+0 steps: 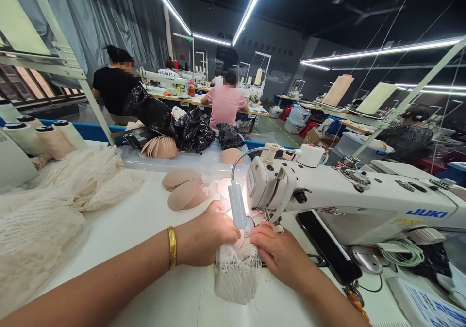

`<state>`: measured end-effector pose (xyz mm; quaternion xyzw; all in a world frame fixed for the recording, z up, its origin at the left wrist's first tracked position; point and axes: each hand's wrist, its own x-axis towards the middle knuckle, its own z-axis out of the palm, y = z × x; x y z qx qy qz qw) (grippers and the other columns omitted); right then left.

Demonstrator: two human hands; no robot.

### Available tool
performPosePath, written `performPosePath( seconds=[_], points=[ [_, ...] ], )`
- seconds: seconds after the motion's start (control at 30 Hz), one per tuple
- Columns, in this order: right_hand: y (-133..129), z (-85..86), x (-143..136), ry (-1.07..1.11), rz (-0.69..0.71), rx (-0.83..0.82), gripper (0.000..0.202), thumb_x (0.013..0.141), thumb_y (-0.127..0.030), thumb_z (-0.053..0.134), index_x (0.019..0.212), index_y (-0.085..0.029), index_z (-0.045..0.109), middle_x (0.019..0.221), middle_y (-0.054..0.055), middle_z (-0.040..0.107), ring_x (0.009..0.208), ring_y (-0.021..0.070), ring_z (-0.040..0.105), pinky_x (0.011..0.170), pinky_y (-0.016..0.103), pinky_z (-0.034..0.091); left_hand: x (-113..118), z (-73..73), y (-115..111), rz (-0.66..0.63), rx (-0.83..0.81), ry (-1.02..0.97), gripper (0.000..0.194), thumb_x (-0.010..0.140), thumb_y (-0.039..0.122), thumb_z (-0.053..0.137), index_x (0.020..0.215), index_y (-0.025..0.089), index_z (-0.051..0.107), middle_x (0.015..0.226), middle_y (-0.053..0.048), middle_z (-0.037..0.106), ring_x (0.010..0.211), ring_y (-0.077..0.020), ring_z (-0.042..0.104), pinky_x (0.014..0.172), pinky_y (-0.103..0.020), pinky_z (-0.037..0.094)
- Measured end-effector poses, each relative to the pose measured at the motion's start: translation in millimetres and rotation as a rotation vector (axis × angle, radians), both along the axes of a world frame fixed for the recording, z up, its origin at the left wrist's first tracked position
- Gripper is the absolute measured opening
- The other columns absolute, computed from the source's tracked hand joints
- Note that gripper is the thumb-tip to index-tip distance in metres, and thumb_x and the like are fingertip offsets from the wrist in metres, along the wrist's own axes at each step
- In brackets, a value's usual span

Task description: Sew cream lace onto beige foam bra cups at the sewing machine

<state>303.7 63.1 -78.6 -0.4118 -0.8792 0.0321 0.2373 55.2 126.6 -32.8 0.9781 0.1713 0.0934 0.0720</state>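
My left hand (209, 235), with a gold bangle at the wrist, is closed on the near-left edge of a beige pad (238, 242) and cream lace fabric (238, 273). My right hand (278, 249) has its fingers closed on the right edge of the same piece, close under the head of a white sewing machine (313, 179). The lace hangs toward me between both hands. A lit lamp (237, 205) on a bendy neck stands in front of the needle area and partly hides it. Beyond my left hand lie stacked beige pads (187, 194).
Heaped cream lace (47, 220) covers the table's left side, with thread cones (45, 138) behind it. More pads (159, 146) and black plastic bags (194, 130) sit at the far edge. A phone (329, 247) lies right of my right hand. Several people work at machines beyond.
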Motion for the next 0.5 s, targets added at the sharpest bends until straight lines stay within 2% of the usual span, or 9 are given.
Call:
performPosePath(
  seconds=[0.13, 0.27, 0.33, 0.4, 0.5],
  points=[
    [-0.9, -0.5, 3.4, -0.016, -0.104, 0.021, 0.035, 0.09, -0.003, 0.043, 0.108, -0.026, 0.063, 0.092, 0.004, 0.074, 0.078, 0.0228, 0.065, 0.074, 0.039, 0.056, 1.4, 1.5, 2.9, 0.007, -0.011, 0.008, 0.029, 0.067, 0.005, 0.062, 0.089, 0.023, 0.066, 0.067, 0.001, 0.06, 0.071, -0.0213, 0.058, 0.093, -0.044, 0.039],
    [0.2, 2.6, 4.9, -0.002, -0.142, 0.11, 0.031, 0.098, -0.01, 0.038, 0.114, -0.021, 0.063, 0.08, 0.005, 0.072, 0.078, 0.0251, 0.068, 0.074, 0.042, 0.059, 2.4, 2.2, 6.7, 0.01, -0.002, -0.013, 0.027, 0.072, 0.008, 0.061, 0.093, 0.024, 0.067, 0.067, 0.001, 0.06, 0.069, -0.0199, 0.055, 0.091, -0.043, 0.038],
    [1.9, 4.2, 5.2, 0.025, -0.165, 0.14, 0.03, 0.101, -0.012, 0.039, 0.113, -0.019, 0.065, 0.085, 0.008, 0.073, 0.083, 0.0262, 0.071, 0.076, 0.043, 0.061, 3.1, 2.2, 8.8, 0.024, 0.009, 0.005, 0.02, 0.074, 0.009, 0.06, 0.087, 0.023, 0.066, 0.066, 0.001, 0.06, 0.067, -0.0194, 0.054, 0.089, -0.043, 0.038],
    [3.5, 4.9, 5.2, 0.046, -0.192, 0.149, 0.028, 0.101, -0.014, 0.041, 0.11, -0.018, 0.067, 0.097, 0.012, 0.075, 0.092, 0.0275, 0.072, 0.078, 0.043, 0.063, 3.8, 2.0, 10.2, 0.039, 0.017, 0.032, 0.014, 0.075, 0.01, 0.059, 0.081, 0.022, 0.065, 0.066, 0.0, 0.06, 0.065, -0.0189, 0.053, 0.088, -0.043, 0.038],
    [4.6, 5.5, 4.5, 0.051, -0.205, 0.139, 0.027, 0.102, -0.015, 0.041, 0.103, -0.017, 0.069, 0.103, 0.015, 0.075, 0.1, 0.0301, 0.072, 0.082, 0.046, 0.065, 4.0, 1.3, 9.6, 0.046, 0.017, 0.017, 0.015, 0.075, 0.011, 0.059, 0.083, 0.022, 0.066, 0.067, -0.001, 0.061, 0.066, -0.0195, 0.054, 0.088, -0.043, 0.038]
  ],
)
